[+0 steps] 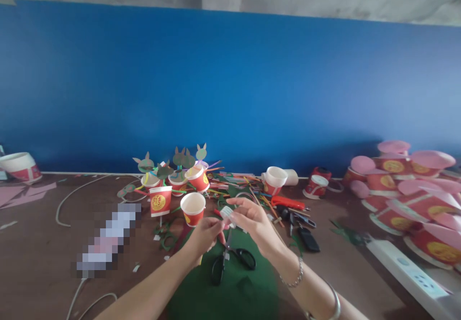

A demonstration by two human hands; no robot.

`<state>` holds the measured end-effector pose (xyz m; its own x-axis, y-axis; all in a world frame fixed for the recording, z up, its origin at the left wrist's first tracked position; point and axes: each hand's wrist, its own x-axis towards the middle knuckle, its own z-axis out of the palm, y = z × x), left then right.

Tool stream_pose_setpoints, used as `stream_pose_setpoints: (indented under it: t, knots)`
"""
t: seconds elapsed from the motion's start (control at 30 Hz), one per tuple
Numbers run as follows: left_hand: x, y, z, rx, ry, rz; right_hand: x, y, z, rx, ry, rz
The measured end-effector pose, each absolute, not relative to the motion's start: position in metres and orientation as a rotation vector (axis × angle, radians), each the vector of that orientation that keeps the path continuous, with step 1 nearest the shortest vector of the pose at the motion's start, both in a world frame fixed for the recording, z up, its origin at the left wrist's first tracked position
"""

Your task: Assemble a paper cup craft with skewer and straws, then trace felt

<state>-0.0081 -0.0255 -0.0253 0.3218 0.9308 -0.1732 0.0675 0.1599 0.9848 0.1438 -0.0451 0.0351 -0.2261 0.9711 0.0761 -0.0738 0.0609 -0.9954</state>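
Over a green sheet (194, 296), my two hands meet around a small whitish piece (226, 212) that I cannot identify further. My right hand (254, 221) pinches it between thumb and fingers. The closed fingertips of my left hand (204, 237) touch near its lower edge; whether they grip it or a bit of red there is unclear. Black-handled scissors (218, 268) lie on the green sheet just below the hands. A red and white paper cup (192, 209) stands upright just beyond my left hand.
Cups with green animal-head cutouts (146, 163) stand behind. Colored sticks (234, 182) and keys (306, 237) lie beyond the hands. Pink-topped cups (428, 209) crowd the right, near a power strip (405, 267). A pixelated object (108, 238) with a cable lies left; a blue panel (230, 85) rises behind.
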Motion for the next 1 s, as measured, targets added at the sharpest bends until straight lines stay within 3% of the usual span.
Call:
stream_pose_setpoints:
  t: [0.5, 1.0]
  knots:
    - [-0.012, -0.021, -0.024, 1.023, 1.079, 1.064, 0.149, -0.032, 0.015, -1.283, -1.676, 1.006]
    - [-0.008, -0.026, -0.022, 0.959, 0.967, 1.007, 0.157, -0.019, -0.002, -1.357, -1.762, 1.074]
